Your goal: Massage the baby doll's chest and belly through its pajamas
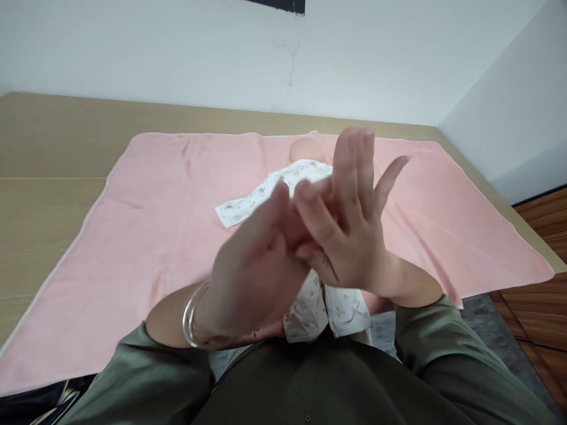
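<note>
In the head view, the 2 hands meet above a doll (306, 150) in a white printed garment (259, 193), which lies on a pink blanket (177, 200) over the counter (53, 141). The step in hand seems to be hand against hand; touching the doll would call for parting and lowering them. The right hand (354, 242) has its grip spread, thumb and forefinger bent against the left hand (257, 271), whose own grip I cannot tell: its fingers are largely hidden. The garment's tiny motifs are too small to read.
</note>
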Demonstrator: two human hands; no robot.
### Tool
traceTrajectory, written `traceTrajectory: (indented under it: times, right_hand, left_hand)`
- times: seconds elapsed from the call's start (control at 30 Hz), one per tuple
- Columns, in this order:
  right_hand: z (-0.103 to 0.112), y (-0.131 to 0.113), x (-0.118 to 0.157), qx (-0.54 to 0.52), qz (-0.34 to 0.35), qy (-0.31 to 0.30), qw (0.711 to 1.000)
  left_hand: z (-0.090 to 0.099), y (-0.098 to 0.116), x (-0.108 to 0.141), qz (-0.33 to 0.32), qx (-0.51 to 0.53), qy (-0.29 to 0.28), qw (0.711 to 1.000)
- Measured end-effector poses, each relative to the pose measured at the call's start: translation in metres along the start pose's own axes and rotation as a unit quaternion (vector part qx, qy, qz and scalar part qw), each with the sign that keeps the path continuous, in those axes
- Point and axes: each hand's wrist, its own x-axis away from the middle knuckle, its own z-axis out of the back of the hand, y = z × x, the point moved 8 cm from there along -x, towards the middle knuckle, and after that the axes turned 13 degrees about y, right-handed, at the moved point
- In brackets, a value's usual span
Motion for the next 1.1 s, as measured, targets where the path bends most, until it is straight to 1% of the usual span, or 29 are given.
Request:
traceTrajectory:
  times: [0.03,0.07,0.1,0.13,0.17,0.2,0.23,0.3,0.33,0.37,0.4,0.47,0.53,0.63,0.7,0.77,0.8,0.87,0.93,0.97,1.03,1.1]
  right_hand:
    - [-0.004,0.006,-0.003,0.012,-0.009,0.016,1.000]
    - [-0.014,0.014,-0.005,0.012,-0.025,0.006,1.000]
    - [-0.029,0.022,-0.005,0.002,-0.049,-0.013,0.999]
    - [-0.046,0.030,-0.004,-0.020,-0.068,-0.032,0.997]
    - [-0.067,0.037,-0.001,-0.046,-0.090,-0.064,0.993]
    - [-0.090,0.042,0.004,-0.074,-0.108,-0.100,0.986]
    - [-0.111,0.046,0.010,-0.102,-0.121,-0.130,0.979]
    - [-0.148,0.053,0.023,-0.145,-0.147,-0.170,0.964]
    - [-0.162,0.056,0.029,-0.159,-0.153,-0.182,0.958]
    - [-0.171,0.059,0.033,-0.170,-0.156,-0.181,0.956]
    - [-0.178,0.062,0.035,-0.177,-0.155,-0.179,0.955]
    - [-0.186,0.068,0.038,-0.182,-0.150,-0.183,0.954]
    - [-0.191,0.078,0.038,-0.176,-0.154,-0.204,0.951]
    - [-0.196,0.098,0.040,-0.149,-0.204,-0.238,0.938]
    - [-0.196,0.108,0.043,-0.120,-0.250,-0.246,0.929]
    - [-0.192,0.108,0.047,-0.080,-0.276,-0.243,0.927]
    - [-0.189,0.103,0.049,-0.061,-0.271,-0.239,0.930]
    - [-0.182,0.084,0.049,-0.042,-0.225,-0.234,0.945]
    - [-0.179,0.065,0.049,-0.053,-0.167,-0.239,0.955]
    - [-0.179,0.060,0.049,-0.065,-0.147,-0.244,0.956]
    - [-0.182,0.063,0.047,-0.093,-0.139,-0.256,0.952]
    - [-0.187,0.079,0.044,-0.123,-0.158,-0.263,0.944]
  left_hand:
    - [0.000,-0.008,-0.010,0.033,0.059,0.002,0.998]
    - [0.000,-0.021,-0.022,0.075,0.130,0.016,0.989]
    - [0.003,-0.033,-0.037,0.081,0.169,0.050,0.981]
    - [0.010,-0.047,-0.051,0.061,0.179,0.104,0.977]
    - [0.018,-0.065,-0.065,0.043,0.166,0.163,0.972]
    - [0.021,-0.084,-0.077,0.033,0.135,0.196,0.971]
    - [0.021,-0.105,-0.087,0.033,0.105,0.208,0.972]
    - [0.021,-0.145,-0.102,0.053,0.051,0.211,0.975]
    - [0.025,-0.159,-0.106,0.049,0.021,0.223,0.973]
    - [0.029,-0.167,-0.108,0.030,-0.015,0.236,0.971]
    - [0.032,-0.171,-0.109,0.002,-0.048,0.239,0.970]
    - [0.034,-0.171,-0.109,-0.063,-0.105,0.229,0.966]
    - [0.034,-0.170,-0.107,-0.117,-0.151,0.214,0.958]
    - [0.032,-0.175,-0.104,-0.156,-0.214,0.206,0.942]
    - [0.031,-0.182,-0.104,-0.156,-0.245,0.210,0.934]
    - [0.032,-0.188,-0.105,-0.142,-0.264,0.219,0.928]
    - [0.033,-0.191,-0.105,-0.135,-0.274,0.223,0.926]
    - [0.035,-0.194,-0.105,-0.120,-0.290,0.229,0.922]
    - [0.037,-0.194,-0.105,-0.108,-0.296,0.231,0.921]
    - [0.038,-0.194,-0.105,-0.105,-0.296,0.230,0.921]
    - [0.037,-0.193,-0.106,-0.104,-0.299,0.223,0.922]
    - [0.036,-0.193,-0.106,-0.103,-0.311,0.217,0.920]
